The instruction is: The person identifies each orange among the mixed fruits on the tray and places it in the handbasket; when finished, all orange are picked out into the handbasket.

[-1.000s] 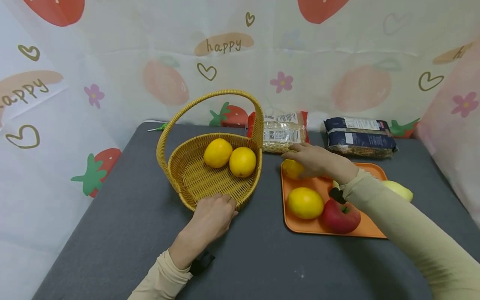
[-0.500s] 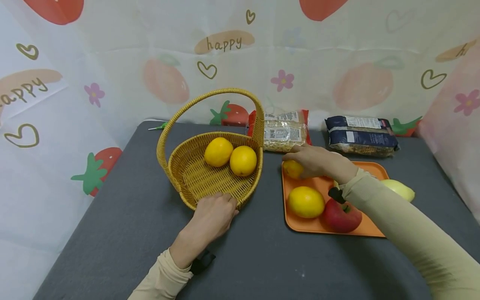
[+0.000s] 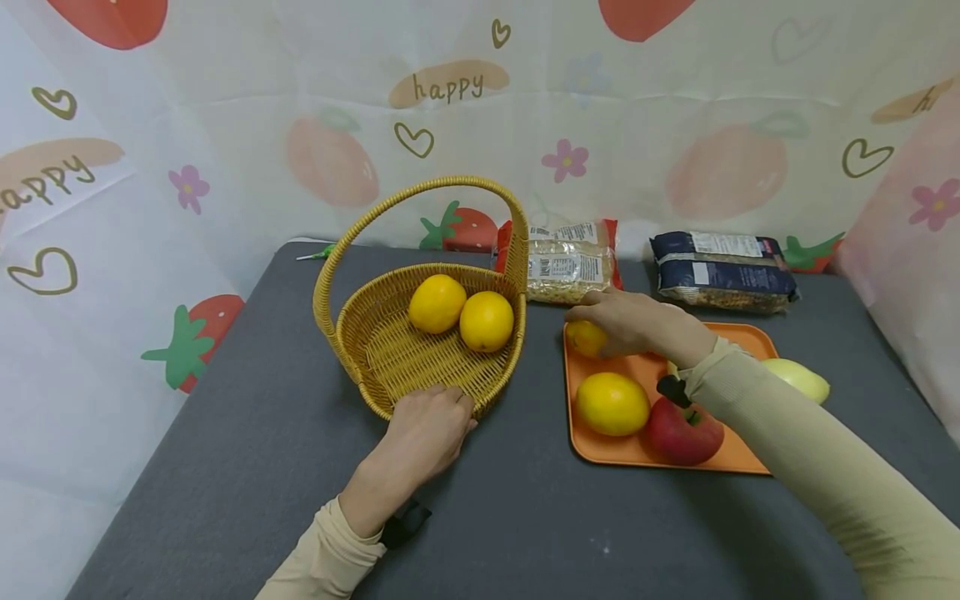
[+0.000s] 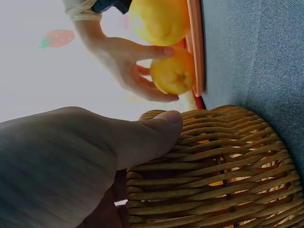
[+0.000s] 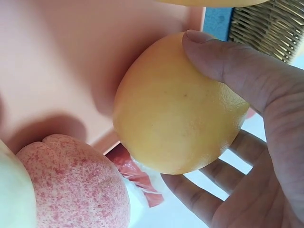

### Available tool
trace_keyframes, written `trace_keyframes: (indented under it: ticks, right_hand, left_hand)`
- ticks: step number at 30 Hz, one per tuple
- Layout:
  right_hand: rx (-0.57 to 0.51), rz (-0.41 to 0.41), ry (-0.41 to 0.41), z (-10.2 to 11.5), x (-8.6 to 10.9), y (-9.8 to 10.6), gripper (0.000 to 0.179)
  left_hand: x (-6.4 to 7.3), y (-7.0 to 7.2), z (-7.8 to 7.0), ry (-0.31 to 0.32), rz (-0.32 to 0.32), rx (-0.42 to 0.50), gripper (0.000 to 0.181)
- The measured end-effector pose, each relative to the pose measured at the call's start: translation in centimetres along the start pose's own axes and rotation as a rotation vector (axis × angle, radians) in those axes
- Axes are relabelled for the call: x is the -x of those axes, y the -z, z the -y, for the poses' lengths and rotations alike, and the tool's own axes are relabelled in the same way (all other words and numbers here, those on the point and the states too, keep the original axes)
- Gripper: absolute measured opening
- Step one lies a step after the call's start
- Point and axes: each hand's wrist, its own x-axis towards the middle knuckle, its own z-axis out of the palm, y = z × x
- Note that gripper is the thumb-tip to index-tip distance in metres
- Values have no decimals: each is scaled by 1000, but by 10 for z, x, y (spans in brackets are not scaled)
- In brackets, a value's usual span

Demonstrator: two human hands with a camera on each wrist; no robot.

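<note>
My left hand [image 3: 427, 433] grips the near rim of a woven basket [image 3: 397, 354], thumb on the outside in the left wrist view. Two oranges [image 3: 437, 304] lie inside at the basket's back right. On the far left corner of an orange tray [image 3: 600, 452], my right hand [image 3: 637, 321] holds another orange [image 5: 175, 104]. Its thumb lies on one side of the fruit, with the fingers curled round the other. Nearer on the tray sit a smooth yellow fruit [image 3: 612, 404] and a red apple [image 3: 684, 433]. My right arm hides part of the tray.
A speckled pink peach [image 5: 71, 185] shows beside the held orange. One pale green-yellow fruit [image 3: 798, 381] is at the tray's right. Behind stand a red-edged clear bag [image 3: 566, 267] and a dark blue bag [image 3: 720, 273], near the printed cloth backdrop.
</note>
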Motion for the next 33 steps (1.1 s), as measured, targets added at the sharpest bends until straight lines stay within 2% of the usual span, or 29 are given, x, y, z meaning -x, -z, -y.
trace_keyframes:
  ticks: [7, 11, 16, 21, 27, 33]
  right_hand:
    - [2, -14, -7, 1, 2, -1, 58]
    - [-1, -74, -3, 4, 5, 3, 58]
    - [-4, -150, 7, 11, 10, 18, 63]
    - [11, -270, 41, 18, 14, 34, 67]
    - [17, -438, 122, 25, 18, 49, 70]
    - [-28, -540, 211, 37, 14, 54, 69]
  left_hand:
    - [0, 0, -1, -4, 2, -4, 21]
    - [0, 0, -1, -1, 11, -2, 21]
    - [0, 0, -1, -2, 7, -5, 21]
    - [0, 0, -1, -7, 2, -2, 22]
    - [-1, 0, 0, -7, 0, -3, 23]
    - [0, 0, 0, -4, 4, 1, 23]
